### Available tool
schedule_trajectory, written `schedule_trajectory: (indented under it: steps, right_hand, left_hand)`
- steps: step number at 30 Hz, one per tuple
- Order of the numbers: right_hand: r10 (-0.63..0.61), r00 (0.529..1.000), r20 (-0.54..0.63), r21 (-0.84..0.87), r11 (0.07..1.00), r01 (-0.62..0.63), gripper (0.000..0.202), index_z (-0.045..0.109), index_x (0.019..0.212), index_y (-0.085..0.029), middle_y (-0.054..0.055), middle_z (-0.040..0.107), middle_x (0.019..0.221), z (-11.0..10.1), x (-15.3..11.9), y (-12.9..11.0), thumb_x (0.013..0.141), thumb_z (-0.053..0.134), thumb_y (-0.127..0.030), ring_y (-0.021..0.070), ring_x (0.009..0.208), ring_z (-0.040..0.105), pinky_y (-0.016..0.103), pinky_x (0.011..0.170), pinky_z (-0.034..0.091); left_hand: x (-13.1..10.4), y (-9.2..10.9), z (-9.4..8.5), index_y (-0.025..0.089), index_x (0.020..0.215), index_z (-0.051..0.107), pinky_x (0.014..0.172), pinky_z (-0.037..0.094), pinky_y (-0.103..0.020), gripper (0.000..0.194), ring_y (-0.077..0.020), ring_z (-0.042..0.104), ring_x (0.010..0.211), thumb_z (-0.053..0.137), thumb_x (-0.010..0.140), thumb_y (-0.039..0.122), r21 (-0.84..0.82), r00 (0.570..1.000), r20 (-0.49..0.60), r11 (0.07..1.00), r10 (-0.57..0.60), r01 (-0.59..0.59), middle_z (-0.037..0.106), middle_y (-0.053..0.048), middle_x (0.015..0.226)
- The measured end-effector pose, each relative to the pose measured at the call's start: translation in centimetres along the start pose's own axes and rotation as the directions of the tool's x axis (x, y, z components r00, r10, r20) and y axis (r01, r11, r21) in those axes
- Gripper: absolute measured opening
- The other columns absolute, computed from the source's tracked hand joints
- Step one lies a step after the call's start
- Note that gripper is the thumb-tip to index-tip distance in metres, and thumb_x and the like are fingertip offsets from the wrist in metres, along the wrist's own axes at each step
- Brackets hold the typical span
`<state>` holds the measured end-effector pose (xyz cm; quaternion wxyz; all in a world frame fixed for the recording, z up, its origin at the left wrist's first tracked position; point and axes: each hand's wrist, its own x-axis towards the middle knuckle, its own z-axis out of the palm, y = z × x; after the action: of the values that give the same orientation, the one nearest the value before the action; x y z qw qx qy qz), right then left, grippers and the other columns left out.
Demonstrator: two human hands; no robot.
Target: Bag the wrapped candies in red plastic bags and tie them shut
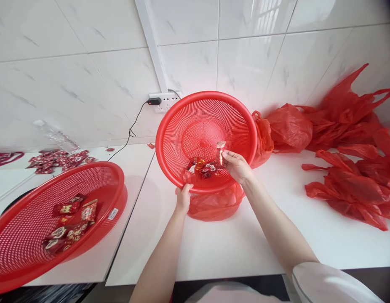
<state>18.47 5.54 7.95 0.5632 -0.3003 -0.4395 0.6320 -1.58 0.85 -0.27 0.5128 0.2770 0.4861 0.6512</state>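
A round red plastic basket (pixel 204 100) is tilted up towards me in the middle of the table. Its lower rim is gripped by my left hand (pixel 184 198), the thumb hooked over the edge. Inside, near the low side, lies a small heap of red and gold wrapped packets (pixel 201 167). My right hand (pixel 237 166) pinches one small red candy packet (pixel 220 153) between thumb and fingers, held over the basket's inside just above the heap. Beneath the basket's front sits a red plastic bag (pixel 215 206); its contents cannot be made out.
Another red basket (pixel 119 181) with several wrapped packets (pixel 68 227) leans at the left. Red plastic bags (pixel 291 128) line the right side. Behind are a power strip (pixel 166 102) with a black cable, a clear bottle (pixel 57 136) and loose red packets (pixel 59 160) by the tiled wall.
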Motion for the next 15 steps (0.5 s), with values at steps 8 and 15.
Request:
schedule_trajectory:
  steps: [8, 15]
  right_hand:
    - [0.239, 0.827, 0.509, -0.635, 0.753, 0.173, 0.023, 0.075, 0.1, -0.021, 0.0, 0.071, 0.08, -0.4, -1.8, -1.6, 0.085, 0.061, -0.032, 0.0152, 0.071, 0.063, 0.028, 0.067, 0.05]
    - [-0.095, 0.935, 0.341, -0.814, 0.467, 0.344, 0.021, 0.072, 0.099, -0.024, 0.003, 0.074, 0.099, 0.9, -1.2, 1.1, 0.087, 0.056, -0.019, 0.0198, 0.092, 0.069, 0.035, 0.088, 0.052]
  left_hand:
    - [0.3, 0.9, 0.0, 0.016, 0.093, 0.063, 0.06, 0.051, -0.03, 0.034, -0.0217, 0.065, 0.073, 0.063, 0.059, 0.023, -0.044, 1.0, 0.031, 0.999, -0.001, 0.002, 0.067, -0.002, 0.08]
    - [0.1, 0.8, 0.0, 0.017, 0.1, 0.064, 0.063, 0.052, -0.03, 0.039, -0.0228, 0.066, 0.079, 0.063, 0.062, 0.021, -0.029, 0.998, 0.041, 0.999, 0.039, -0.038, 0.069, -0.003, 0.087]
